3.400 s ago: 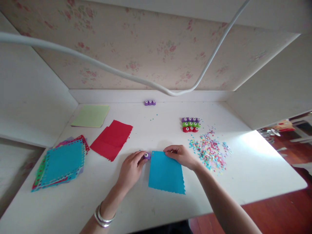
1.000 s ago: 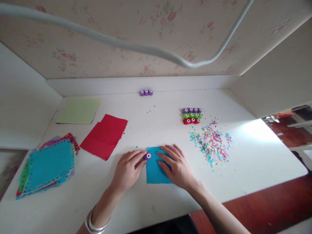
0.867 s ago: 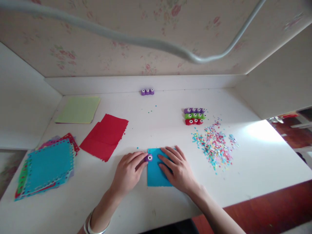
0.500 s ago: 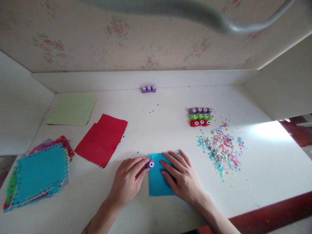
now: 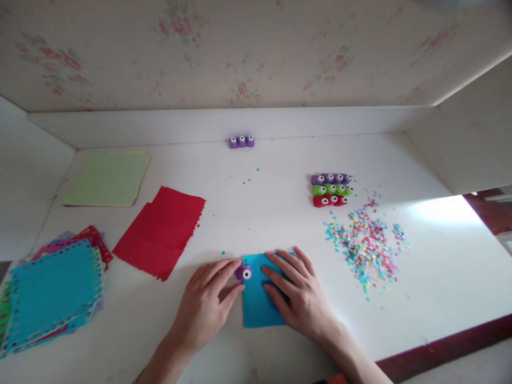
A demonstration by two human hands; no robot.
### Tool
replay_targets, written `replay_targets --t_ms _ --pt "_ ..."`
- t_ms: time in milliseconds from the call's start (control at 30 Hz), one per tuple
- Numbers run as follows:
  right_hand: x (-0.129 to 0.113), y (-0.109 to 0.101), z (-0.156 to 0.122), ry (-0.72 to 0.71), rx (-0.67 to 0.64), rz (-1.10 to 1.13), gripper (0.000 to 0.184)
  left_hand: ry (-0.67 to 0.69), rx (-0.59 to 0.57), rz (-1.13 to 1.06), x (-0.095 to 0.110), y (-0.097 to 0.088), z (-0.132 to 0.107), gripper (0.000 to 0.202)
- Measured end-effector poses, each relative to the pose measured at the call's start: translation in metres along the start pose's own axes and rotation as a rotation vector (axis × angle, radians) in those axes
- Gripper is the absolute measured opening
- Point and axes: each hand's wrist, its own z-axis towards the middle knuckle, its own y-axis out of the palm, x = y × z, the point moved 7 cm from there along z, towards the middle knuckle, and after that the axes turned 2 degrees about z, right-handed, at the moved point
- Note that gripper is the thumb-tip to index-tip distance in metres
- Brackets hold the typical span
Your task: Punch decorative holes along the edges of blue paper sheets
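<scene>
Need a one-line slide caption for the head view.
Left hand at a purple craft punch on the left edge of a blue sheet; right hand spread on the sheet.

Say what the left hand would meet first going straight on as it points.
Probably the purple punch, at the edge of the blue sheet; whether the left hand touches the punch is unclear.

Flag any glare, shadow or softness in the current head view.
Head view: glare washes out a patch at the right of the white table; same view: a shadow falls on the blue sheet by the fingers of the right hand; head view again: the coloured paper stack at lower left looks slightly soft.
</scene>
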Motion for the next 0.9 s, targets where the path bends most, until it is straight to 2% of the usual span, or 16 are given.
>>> replay_targets --t_ms 100,267,400,567,800,900 --pt "-0.001 0.0 -0.001 -0.016 0.003 -0.011 0.031 -0.093 -0.053 -0.059 -0.001 -0.004 0.003 0.046" --pt "-0.001 0.0 -0.003 -0.026 0.018 -0.028 0.031 -0.113 -0.023 -0.096 0.012 -0.011 0.023 0.023" --pt "-0.002 0.001 -0.004 -0.034 0.013 -0.04 0.031 -0.132 -0.075 -0.049 0.016 -0.002 0.034 0.024" --pt "-0.002 0.0 -0.004 -0.02 0.015 -0.04 0.03 -0.179 -0.122 -0.053 0.014 0.006 0.035 0.026" --pt "-0.002 -0.001 -0.005 0.0 0.026 -0.013 0.03 -0.289 -0.228 0.201 0.017 0.012 0.039 0.023" --pt "-0.003 -0.001 -0.005 0.006 0.031 0.004 0.029 -0.287 -0.261 0.2 0.02 0.013 0.039 0.024"
